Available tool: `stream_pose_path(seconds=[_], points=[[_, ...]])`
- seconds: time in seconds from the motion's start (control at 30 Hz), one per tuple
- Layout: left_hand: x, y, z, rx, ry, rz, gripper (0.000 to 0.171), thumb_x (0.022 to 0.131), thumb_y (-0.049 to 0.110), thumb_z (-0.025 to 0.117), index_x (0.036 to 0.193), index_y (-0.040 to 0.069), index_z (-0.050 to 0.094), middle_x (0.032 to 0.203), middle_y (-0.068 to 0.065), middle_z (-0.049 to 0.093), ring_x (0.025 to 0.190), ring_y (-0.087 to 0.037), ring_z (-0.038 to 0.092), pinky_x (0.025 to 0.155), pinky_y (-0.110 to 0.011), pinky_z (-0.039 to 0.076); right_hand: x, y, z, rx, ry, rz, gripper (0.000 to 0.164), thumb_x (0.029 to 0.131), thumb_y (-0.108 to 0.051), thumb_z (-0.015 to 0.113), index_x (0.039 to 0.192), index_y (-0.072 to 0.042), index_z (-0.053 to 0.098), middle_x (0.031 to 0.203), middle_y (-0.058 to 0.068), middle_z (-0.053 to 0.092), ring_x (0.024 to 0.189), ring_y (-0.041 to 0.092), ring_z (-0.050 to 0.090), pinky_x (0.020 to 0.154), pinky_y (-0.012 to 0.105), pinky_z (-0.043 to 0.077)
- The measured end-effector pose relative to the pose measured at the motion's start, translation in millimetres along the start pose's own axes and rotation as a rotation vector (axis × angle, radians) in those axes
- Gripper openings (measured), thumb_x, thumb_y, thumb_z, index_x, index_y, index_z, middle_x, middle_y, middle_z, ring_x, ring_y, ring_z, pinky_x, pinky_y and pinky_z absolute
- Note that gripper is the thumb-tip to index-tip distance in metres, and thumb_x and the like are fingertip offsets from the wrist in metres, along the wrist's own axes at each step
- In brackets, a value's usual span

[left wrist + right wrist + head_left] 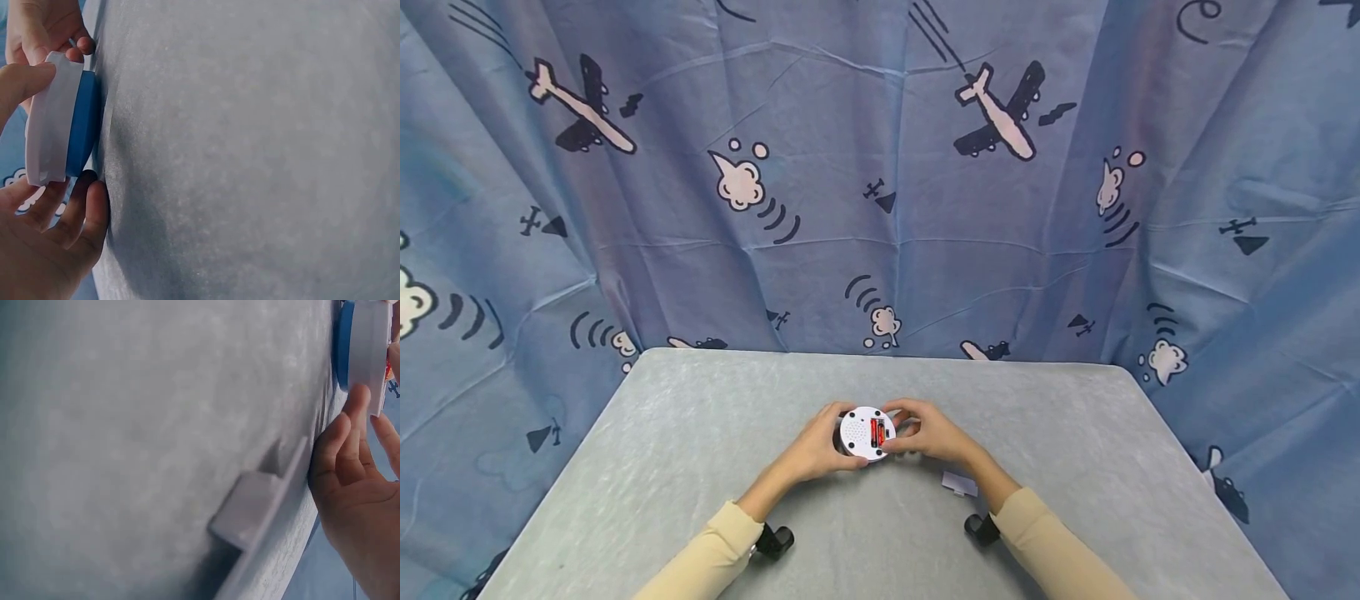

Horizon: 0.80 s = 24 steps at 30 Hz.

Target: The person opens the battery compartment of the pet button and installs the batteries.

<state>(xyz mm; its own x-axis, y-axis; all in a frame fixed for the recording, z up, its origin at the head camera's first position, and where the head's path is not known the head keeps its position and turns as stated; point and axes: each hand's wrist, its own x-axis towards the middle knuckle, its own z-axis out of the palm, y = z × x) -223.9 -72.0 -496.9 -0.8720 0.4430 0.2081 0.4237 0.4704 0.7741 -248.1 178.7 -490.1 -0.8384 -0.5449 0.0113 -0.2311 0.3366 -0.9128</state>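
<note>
A round white battery-powered device point(856, 433) is held over the table with its white underside facing up. Several small dark feet dot that face, and a battery compartment with red batteries point(874, 432) lies exposed there. In the left wrist view its blue part point(83, 128) points down toward the tabletop. My left hand point(817, 446) grips the rim from the left, thumb on the near side and fingers round the far side. From the right, my right hand point(934, 432) has its thumb by the batteries and its fingers against the rim.
A small white cover point(959, 483) with a raised block lies on the grey cloth-covered table point(700, 433), under and beside my right forearm. Black wrist cameras point(775, 542) hang at both wrists. Behind the table hangs a blue curtain point(835, 208) printed with airplanes.
</note>
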Motion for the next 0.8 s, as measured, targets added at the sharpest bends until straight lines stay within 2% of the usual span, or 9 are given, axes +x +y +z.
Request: stream_pose_path(seconds=[0.27,0.5,0.8], points=[[0.3,-0.1,0.2,0.001,-0.008,-0.002,0.081,0.072,0.021,0.093,0.136,-0.005,0.05,0.13,-0.018,0.055,0.116,-0.032,0.056,0.097,-0.052,0.044,3.4,2.5,0.7,0.1,-0.018,0.026,0.061,0.084,-0.002,0.083,0.14,-0.001,0.057,0.11,0.022,0.061,0.074,0.034,0.068,0.062,0.043,0.057],[1.4,-1.0,0.2,-0.01,-0.003,0.002,0.081,0.072,0.021,0.093,0.136,-0.004,0.05,0.13,-0.018,0.055,0.115,-0.031,0.056,0.097,-0.05,0.044,4.3,1.0,1.7,0.182,-0.009,0.106,0.061,0.083,0.0,0.083,0.139,-0.004,0.058,0.107,0.022,0.059,0.073,0.027,0.068,0.064,0.038,0.057],[0.5,0.1,-0.1,-0.016,-0.007,-0.002,0.083,0.071,0.02,0.094,0.136,-0.005,0.049,0.13,-0.019,0.055,0.116,-0.033,0.055,0.096,-0.051,0.045,3.9,-0.7,2.5,0.221,0.01,0.141,0.06,0.081,0.001,0.084,0.136,-0.004,0.061,0.103,0.022,0.059,0.071,0.022,0.065,0.062,0.038,0.057]])
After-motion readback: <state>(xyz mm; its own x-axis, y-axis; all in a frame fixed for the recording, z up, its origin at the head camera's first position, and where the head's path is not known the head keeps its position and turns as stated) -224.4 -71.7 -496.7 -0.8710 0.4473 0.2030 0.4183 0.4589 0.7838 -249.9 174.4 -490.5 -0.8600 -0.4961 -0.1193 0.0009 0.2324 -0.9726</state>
